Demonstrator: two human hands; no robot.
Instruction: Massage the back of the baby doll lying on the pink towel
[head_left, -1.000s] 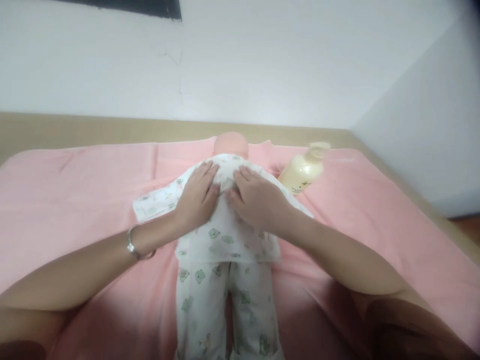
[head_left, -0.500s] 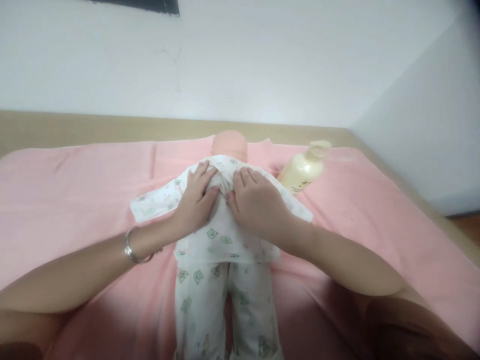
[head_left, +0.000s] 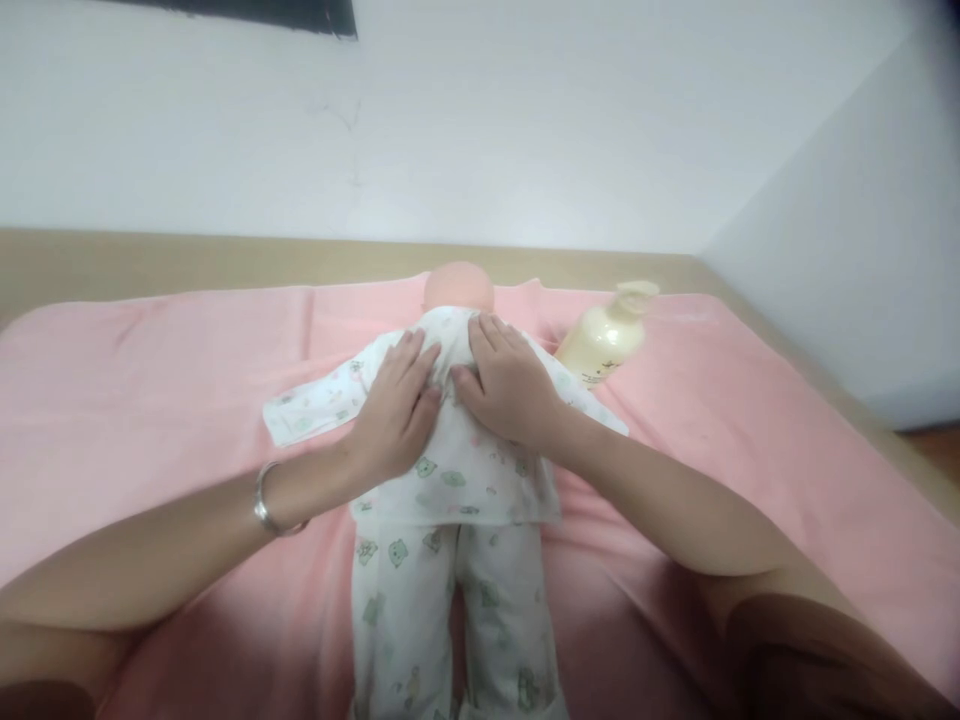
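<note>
A baby doll (head_left: 459, 287) lies stretched out with its bare head pointing away from me. It wears a white top (head_left: 457, 490) and white trousers (head_left: 405, 610), both printed with small green animals. Flat on the left side of the upper top rests my left hand (head_left: 397, 410), fingers extended; a silver bangle (head_left: 268, 498) circles that wrist. My right hand (head_left: 514, 385) lies flat on the right side, its fingers angled toward the doll's neck. Between the two thumbs a narrow strip of cloth shows. Neither hand grips anything.
Under the doll spreads a pink blanket (head_left: 187, 390) over a tan surface (head_left: 150, 255). A pale yellow pump bottle (head_left: 604, 340) leans or lies on the blanket, right of the doll. White walls (head_left: 487, 120) rise behind and to the right.
My right hand has slid slightly up and outward toward the shoulder. My left hand has shifted a little. The bunched cloth between the hands looks smoother now.
</note>
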